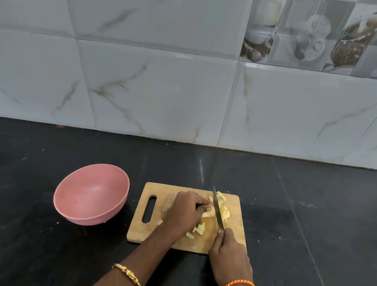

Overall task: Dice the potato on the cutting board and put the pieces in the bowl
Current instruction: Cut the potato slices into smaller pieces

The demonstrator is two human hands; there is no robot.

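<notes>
A pink bowl [91,192] sits on the dark counter [16,239], just left of the board [231,225]. On the board, the left hand [186,211] curls over the potato [168,203], pinning it. The right hand [230,254] grips the knife [218,210] among cut pieces [199,229] at the board's far right. Firm, wet flesh likely slips; hold by the skin.

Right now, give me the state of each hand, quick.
Left hand: fingers curled down on the potato, holding it on the cutting board.
Right hand: gripping the knife, blade among the cut pieces.
</notes>
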